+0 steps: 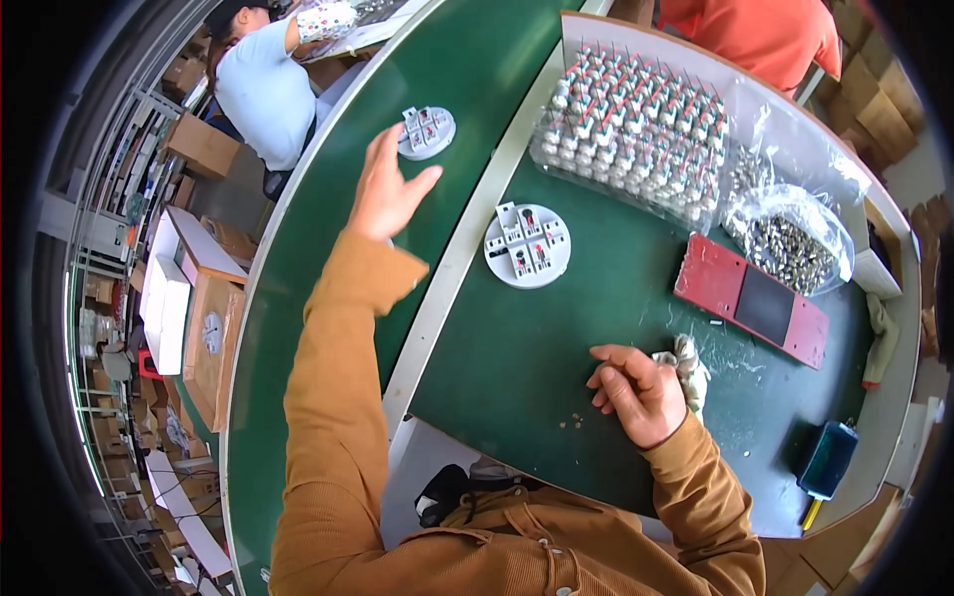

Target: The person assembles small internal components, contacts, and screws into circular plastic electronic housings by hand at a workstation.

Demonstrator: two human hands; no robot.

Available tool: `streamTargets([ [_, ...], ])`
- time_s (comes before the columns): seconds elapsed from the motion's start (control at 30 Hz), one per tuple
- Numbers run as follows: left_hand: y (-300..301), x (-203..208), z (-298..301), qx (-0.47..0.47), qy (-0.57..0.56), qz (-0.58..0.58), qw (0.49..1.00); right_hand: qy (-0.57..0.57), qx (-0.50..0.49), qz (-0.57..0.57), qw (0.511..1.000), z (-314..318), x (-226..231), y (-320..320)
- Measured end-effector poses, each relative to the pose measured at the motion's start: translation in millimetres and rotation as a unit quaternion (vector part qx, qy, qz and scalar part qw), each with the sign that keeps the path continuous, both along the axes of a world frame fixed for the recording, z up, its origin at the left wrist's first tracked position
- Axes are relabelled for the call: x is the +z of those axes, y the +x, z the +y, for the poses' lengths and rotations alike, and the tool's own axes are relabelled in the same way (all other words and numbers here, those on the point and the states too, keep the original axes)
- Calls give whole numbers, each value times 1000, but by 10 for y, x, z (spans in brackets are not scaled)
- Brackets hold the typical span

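My left hand (391,194) reaches out over the green conveyor belt (328,248), thumb and fingers spread and nothing in them. Just beyond its fingertips lies a round white plastic base with sockets (434,147). A second round white base (505,260), with small red and black parts in its compartments, rests on the green worktable to the right. My right hand (641,397) is low over the worktable, its fingers loosely curled in and no object visible in them. A crumpled whitish cloth (693,375) is right beside it.
Along the table's back stands a clear tray (626,179) of white parts with red and dark wires. Beside it is a plastic bag of small metal parts (795,248). A red board with a dark pad (755,303) and a dark green block with yellow handle (827,459) lie rightward.
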State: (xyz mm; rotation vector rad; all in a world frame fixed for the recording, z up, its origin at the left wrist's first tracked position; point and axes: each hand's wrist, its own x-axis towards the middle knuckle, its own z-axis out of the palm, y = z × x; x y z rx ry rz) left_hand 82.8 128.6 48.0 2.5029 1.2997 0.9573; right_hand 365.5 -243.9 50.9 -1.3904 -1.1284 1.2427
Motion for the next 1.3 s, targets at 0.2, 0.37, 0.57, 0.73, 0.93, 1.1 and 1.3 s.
streamTargets([
  [0.2,-33,-324,1727,85,-128,-114,982,12,-18,6,1000,128,-14,290],
  [0.37,-185,-359,1753,37,-140,0,989,33,15,44,998,163,-99,428],
  [0.57,-490,-49,1404,71,-104,-3,992,64,31,37,997,164,-124,476],
  [0.73,-95,352,374,39,-62,-105,992,58,24,30,998,199,-113,434],
  [0.93,520,404,-1805,-58,-22,-41,997,45,28,15,998,137,-103,257],
  [1.1,592,0,-2672,-125,-64,-66,988,86,-10,-51,995,83,-172,137],
  [1.3,390,-261,-3077,-170,-110,-49,978,116,-125,-190,967,172,305,186],
])
